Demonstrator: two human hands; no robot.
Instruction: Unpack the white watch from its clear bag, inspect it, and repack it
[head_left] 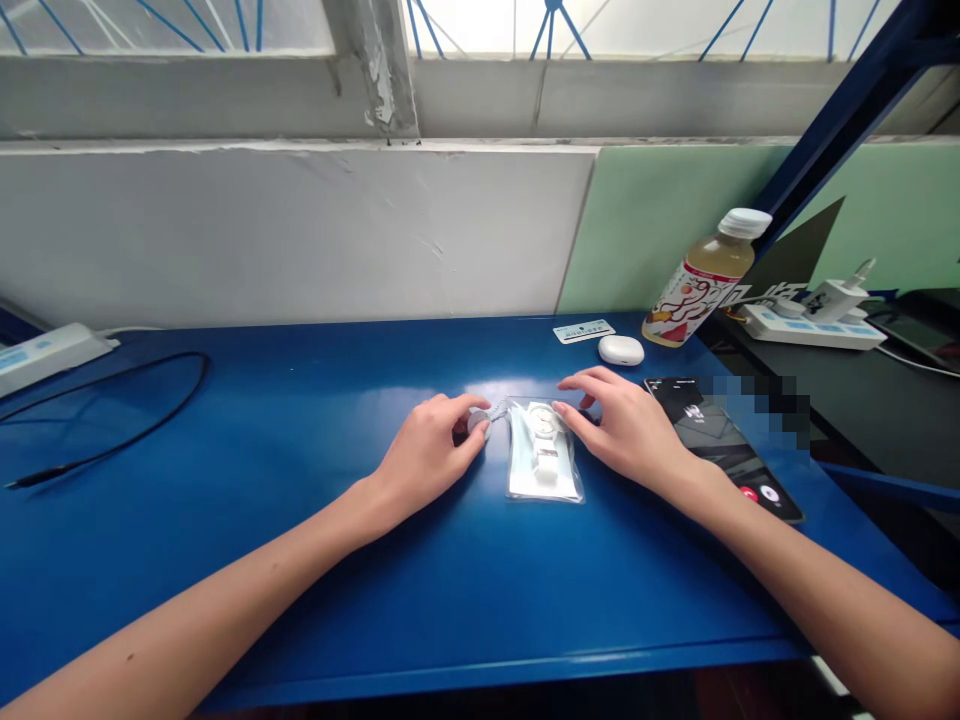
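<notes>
**Left hand (pixel 427 450) and right hand (pixel 626 425) working at a clear plastic pouch (pixel 521 487)**

At the far left, a power strip (pixel 52 358) and a black cable (pixel 45 474) are lying on the blue counter (pixel 315 420). The left hand is closing thumb and forefinger on a small grey rounded piece (pixel 480 417), probably a disc, though the fingertips are covering too much of it to be sure.

Handling this well is, I judge, calling for a light pinch, slack in the thin strand beside the pouch, and the right thumb pressing on the border rather than on the watch dial.

The pouch is lying flat between the hands, near the middle of the counter. Its glossy film is catching light along the edges, and a white wristwatch (pixel 543 420) is showing within its outline, round dial uppermost, pale strap below, against a white and light-blue backing.

The right hand is reaching in with thumb and forefinger parted, the thumb tip touching the pouch's upper right. Beyond, a white earbud case (pixel 621 350), a labelled drink bottle (pixel 694 290) and a black smartphone (pixel 724 455) are occupying the right side.
</notes>
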